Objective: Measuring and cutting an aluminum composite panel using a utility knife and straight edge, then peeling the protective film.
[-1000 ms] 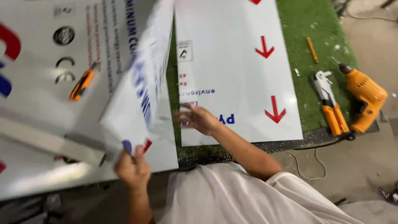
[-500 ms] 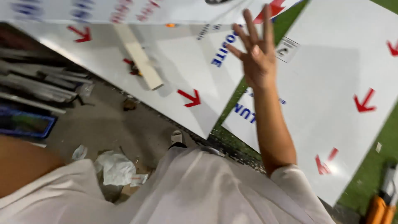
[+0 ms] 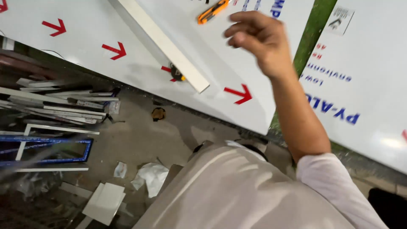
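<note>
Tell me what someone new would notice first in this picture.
The right hand is raised, fingers curled and holding nothing, over a big white panel marked with red arrows. An orange utility knife lies at the top edge by a long white strip. Lower left, scrap strips litter the floor.

Glossy smooth white panel point(image 3: 127, 38), plastic-filmed.

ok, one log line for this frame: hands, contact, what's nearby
right hand: raised, fingers curled, empty | left hand: out of view | nearest: orange utility knife, white strip on white panel
</note>
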